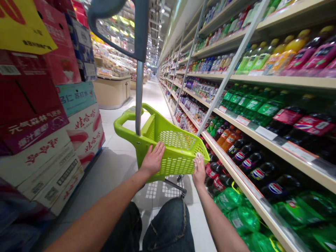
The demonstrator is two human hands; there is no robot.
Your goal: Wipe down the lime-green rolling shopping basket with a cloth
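A lime-green shopping trolley (181,148) with perforated basket sides stands in front of my knees. Flat against its near side, just under the rim, rests my left hand (154,159), its fingers stretched out and holding nothing. My right hand (199,172) is at the basket's right end, its fingers pressing a crumpled whitish tissue or cloth (198,156) against the rim corner. A grey post rises from the trolley to a dark grey handle (141,31) at upper left. No goods show in the visible part of the basket.
Shelves of soft drinks line the right side, with green bottles (243,213) low beside my right arm. Stacked drink cartons (39,157) stand on the left. A tiled aisle (153,91) runs ahead past a wooden display counter (110,92).
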